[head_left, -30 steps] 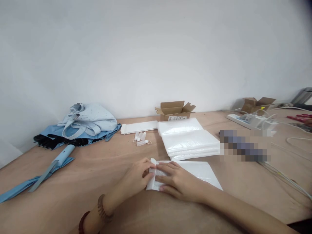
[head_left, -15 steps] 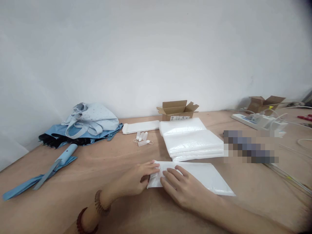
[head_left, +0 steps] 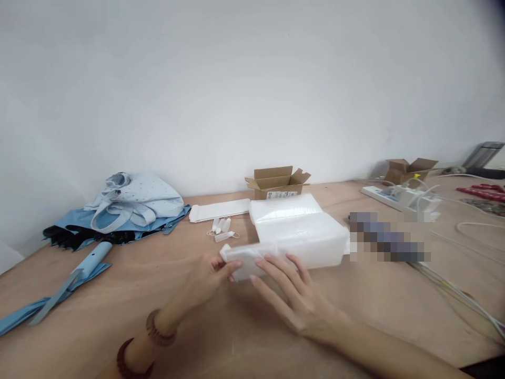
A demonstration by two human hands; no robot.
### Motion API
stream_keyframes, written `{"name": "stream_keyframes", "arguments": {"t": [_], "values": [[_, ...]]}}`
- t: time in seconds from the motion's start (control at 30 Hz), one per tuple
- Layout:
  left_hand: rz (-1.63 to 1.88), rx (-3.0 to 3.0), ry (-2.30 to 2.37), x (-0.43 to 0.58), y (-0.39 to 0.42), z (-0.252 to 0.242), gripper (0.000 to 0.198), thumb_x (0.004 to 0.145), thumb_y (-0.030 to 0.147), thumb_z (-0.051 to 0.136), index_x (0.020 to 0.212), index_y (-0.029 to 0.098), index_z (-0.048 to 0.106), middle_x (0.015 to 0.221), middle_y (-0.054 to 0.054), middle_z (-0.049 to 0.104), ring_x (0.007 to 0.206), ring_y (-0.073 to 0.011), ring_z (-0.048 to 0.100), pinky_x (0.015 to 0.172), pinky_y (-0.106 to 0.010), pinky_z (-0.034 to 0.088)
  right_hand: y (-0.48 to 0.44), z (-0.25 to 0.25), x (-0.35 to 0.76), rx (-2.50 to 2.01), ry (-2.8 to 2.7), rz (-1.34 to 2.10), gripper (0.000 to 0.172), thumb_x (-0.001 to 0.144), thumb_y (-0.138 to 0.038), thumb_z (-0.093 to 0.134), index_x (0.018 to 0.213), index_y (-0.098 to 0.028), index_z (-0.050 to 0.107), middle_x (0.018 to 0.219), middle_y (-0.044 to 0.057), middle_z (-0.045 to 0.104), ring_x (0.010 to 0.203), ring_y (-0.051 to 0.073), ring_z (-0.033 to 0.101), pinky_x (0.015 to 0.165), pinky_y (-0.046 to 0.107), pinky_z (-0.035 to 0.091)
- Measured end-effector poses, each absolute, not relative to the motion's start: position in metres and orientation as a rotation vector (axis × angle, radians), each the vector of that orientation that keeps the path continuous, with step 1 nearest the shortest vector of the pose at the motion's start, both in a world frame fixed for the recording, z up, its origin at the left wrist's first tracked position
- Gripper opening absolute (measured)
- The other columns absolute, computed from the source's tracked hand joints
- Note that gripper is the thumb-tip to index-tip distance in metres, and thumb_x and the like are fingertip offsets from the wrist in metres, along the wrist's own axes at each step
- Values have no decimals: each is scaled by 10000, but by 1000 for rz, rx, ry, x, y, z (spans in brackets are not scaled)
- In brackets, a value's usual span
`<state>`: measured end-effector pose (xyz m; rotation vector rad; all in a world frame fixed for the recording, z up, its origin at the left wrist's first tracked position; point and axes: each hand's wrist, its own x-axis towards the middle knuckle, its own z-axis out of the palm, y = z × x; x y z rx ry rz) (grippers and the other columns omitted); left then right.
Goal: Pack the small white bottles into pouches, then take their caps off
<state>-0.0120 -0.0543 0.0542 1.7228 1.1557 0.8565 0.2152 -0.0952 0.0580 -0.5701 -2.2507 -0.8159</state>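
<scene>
The left hand (head_left: pixel 209 273) pinches the left end of a folded white plastic mailer (head_left: pixel 248 265), while the right hand (head_left: pixel 295 300) spreads its fingers against the near edge. The mailer sits just in front of the stack of white bags (head_left: pixel 300 231), its long axis running sideways, rising slightly rightward.
</scene>
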Motion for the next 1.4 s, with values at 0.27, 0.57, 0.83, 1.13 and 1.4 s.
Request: {"name": "stream_keyframes", "arguments": {"t": [0.27, 0.57, 0.83, 1.13, 1.4], "values": [[1075, 1253, 995, 36, 23, 77, 266, 706, 335, 728, 736, 87, 637, 654, -25, 614, 512, -86, 517, 472, -207, 406, -87, 38, 208, -561, -2342, -485, 254, 858, -117, 477, 1093, -129, 571, 1171, 147, 588, 1151, 277, 477, 940, 499, 399], [1084, 1129, 1107, 65, 117, 65, 252, 856, 310, 591, 981, 91, 601, 932, -74, 626, 764, -146, 608, 672, -305, 521, -80, 37, 206, -515, -2432, -224, 252, 876, -264, 490, 1064, -108, 555, 1119, 150, 562, 1089, 265, 466, 935, 482, 384], [1114, 1162, 1129, 63, 122, 68, 291, 885, 307, 549, 1116, 130, 558, 1086, -83, 597, 906, -180, 607, 767, -368, 528, -84, 39, 206, -448, -2440, -136, 287, 895, -335, 464, 1040, -104, 552, 1070, 146, 568, 1052, 255, 465, 908, 470, 390], [1026, 1318, 1279, 55, 118, 66, 292, 883, 303, 552, 1118, 129, 557, 1087, -85, 595, 907, -181, 606, 768, -369, 527, -86, 40, 206, -424, -2409, -123, 248, 895, -315, 465, 993, -110, 562, 1040, 135, 583, 1003, 236, 485, 868, 419, 414], [963, 1550, 1561, 28, 134, 61, 330, 888, 323, 541, 1162, 139, 538, 1143, -95, 575, 962, -201, 594, 808, -400, 515, -86, 42, 208, -417, -2390, -111, 233, 884, -284, 486, 992, -94, 566, 1024, 135, 583, 986, 234, 491, 856, 405, 415]]}}
